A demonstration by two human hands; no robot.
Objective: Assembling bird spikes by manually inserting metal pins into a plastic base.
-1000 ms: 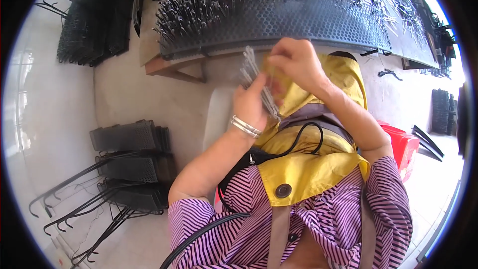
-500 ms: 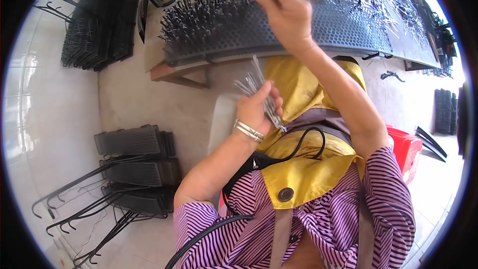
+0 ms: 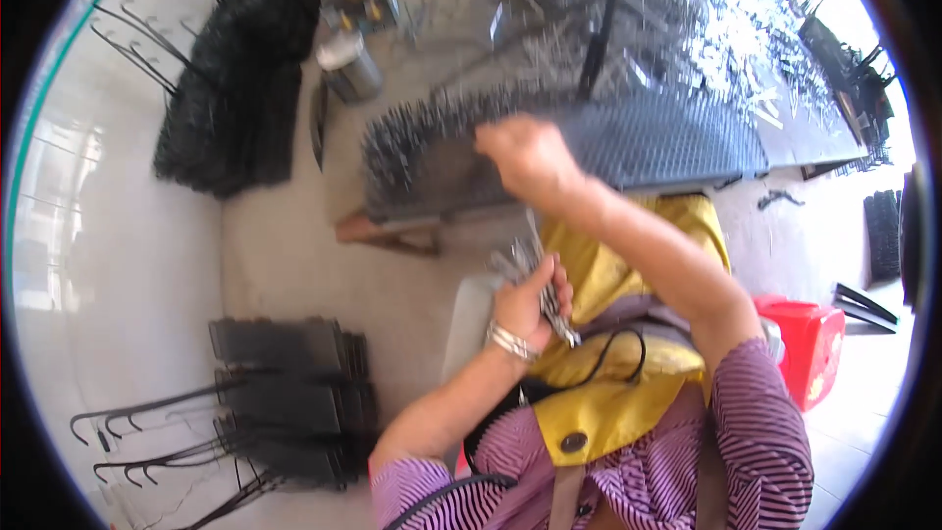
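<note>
A bundle of thin grey strips [image 3: 521, 260] stands up out of my left hand [image 3: 530, 310], whose fingers are wrapped round it above my lap. Farther off, my right hand [image 3: 531, 155] is over a long dark perforated panel [image 3: 643, 144] at the near edge of the work table. Its fingers are pinched together; motion blur hides what is between them, if anything. To the left of that hand, many dark strips [image 3: 391, 147] stick up from the panel's holes. The panel's right part shows bare holes.
Loose grey strips [image 3: 756, 49] are heaped across the table. A metal can [image 3: 350, 69] stands at its left end. Dark racks with hooked rods [image 3: 280, 378] lie stacked on the floor at lower left, black ones [image 3: 231, 118] at upper left. A red stool-like object [image 3: 807, 348] is at right.
The view has shifted, so the whole scene sits lower and more of the table's far side shows. My right hand has moved a little left and nearer over the panel. My left hand keeps its bundle.
</note>
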